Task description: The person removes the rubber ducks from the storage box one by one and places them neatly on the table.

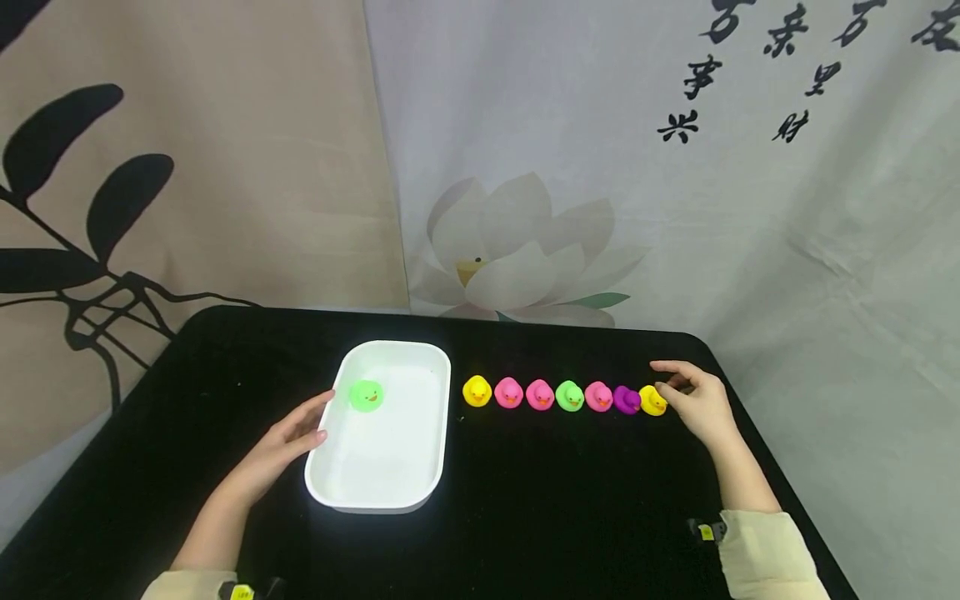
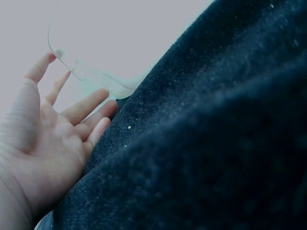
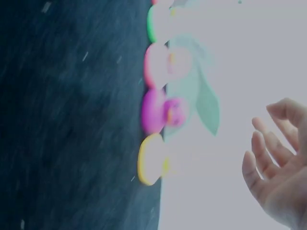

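Observation:
A white rectangular tray (image 1: pixel 382 467) stands left of the middle, with one green rubber duck (image 1: pixel 367 396) near its upper left. My left hand (image 1: pixel 277 442) is at the tray's left side, fingers extended and fingertips right at the rim. Right of the tray runs a row of small rubber ducks: yellow, pink, green and purple. My right hand (image 1: pixel 697 404) is by the right-end yellow duck (image 1: pixel 653 401), overlapping its edge in the head view. In the right wrist view, that hand's loosely bent fingers hold nothing and are apart from the yellow duck (image 3: pixel 149 160).
All of this is on a black cloth-covered table (image 1: pixel 540 500). A pale curtain (image 1: pixel 825 233) with a lotus print and dark characters hangs behind. In the row, the purple duck (image 1: pixel 627 400) sits close against the right-end yellow one.

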